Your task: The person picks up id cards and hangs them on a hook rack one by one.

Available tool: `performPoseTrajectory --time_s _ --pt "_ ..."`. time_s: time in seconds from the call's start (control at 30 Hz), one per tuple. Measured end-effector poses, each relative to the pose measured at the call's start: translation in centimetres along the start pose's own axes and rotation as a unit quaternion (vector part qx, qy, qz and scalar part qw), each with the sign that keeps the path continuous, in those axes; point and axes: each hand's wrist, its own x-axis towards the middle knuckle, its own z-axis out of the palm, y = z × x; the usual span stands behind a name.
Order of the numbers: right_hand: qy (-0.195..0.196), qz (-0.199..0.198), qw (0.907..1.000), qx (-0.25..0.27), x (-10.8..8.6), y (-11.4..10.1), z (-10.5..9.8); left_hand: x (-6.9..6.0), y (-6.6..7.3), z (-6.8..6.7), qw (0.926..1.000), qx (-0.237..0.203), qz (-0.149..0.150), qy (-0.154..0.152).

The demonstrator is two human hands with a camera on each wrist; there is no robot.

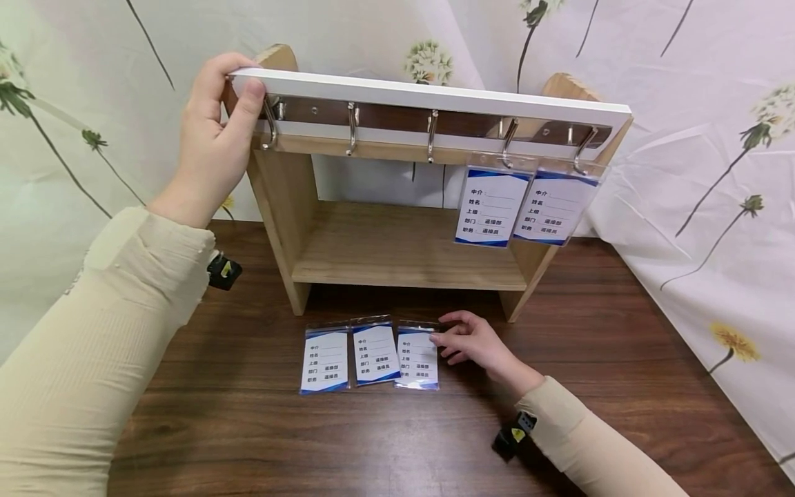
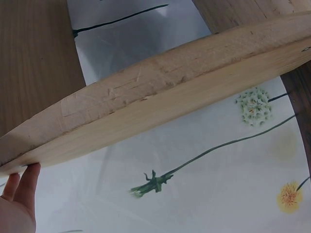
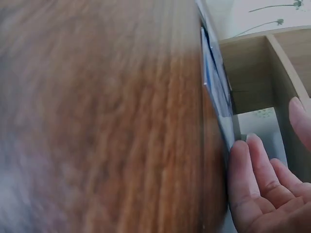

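Observation:
At the top left of the wooden shelf (image 1: 404, 245), my left hand (image 1: 220, 131) grips the end of the white hook rail (image 1: 435, 90), thumb on its front. The left wrist view shows fingertips against the shelf's wooden side (image 2: 146, 92). My right hand (image 1: 475, 345) is at the right edge of a clear-sleeved badge (image 1: 417, 355) on the table, thumb apart from the fingers in the right wrist view; whether the fingertips touch it, I cannot tell. Two similar badges, a middle one (image 1: 375, 352) and a left one (image 1: 325, 362), lie beside it.
Two badges, a left one (image 1: 493, 207) and a right one (image 1: 555, 207), hang from the rail's two rightmost hooks. Bare hooks, such as the middle hook (image 1: 431, 138), line the rest. The brown wooden table (image 1: 279, 442) meets a flower-patterned cloth (image 1: 702, 172) behind.

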Motion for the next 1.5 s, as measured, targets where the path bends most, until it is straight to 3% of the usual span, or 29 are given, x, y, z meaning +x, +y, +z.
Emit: performPoseTrajectory --time_s 0.4,0.7,1.0,1.27,1.5 --pt "-0.04 0.031 0.9986 -0.014 0.2 0.2 0.3 -0.1 0.3 0.1 0.9997 -0.008 -0.021 0.008" --pt "-0.037 0.033 0.9984 -0.027 0.5 0.6 0.4 0.0 -0.2 0.0 1.0 0.002 0.007 -0.006" --pt "-0.038 0.034 0.9939 -0.098 0.8 0.3 0.7 0.1 -0.6 -0.2 0.9997 -0.004 0.021 -0.013" --pt "-0.036 0.04 0.9877 -0.147 1.1 0.2 0.9 0.0 -0.2 0.1 0.9999 -0.013 -0.004 0.003" --pt "-0.038 0.034 0.9837 -0.173 1.0 -0.2 1.0 0.1 -0.5 0.0 0.9998 -0.014 0.015 -0.007"
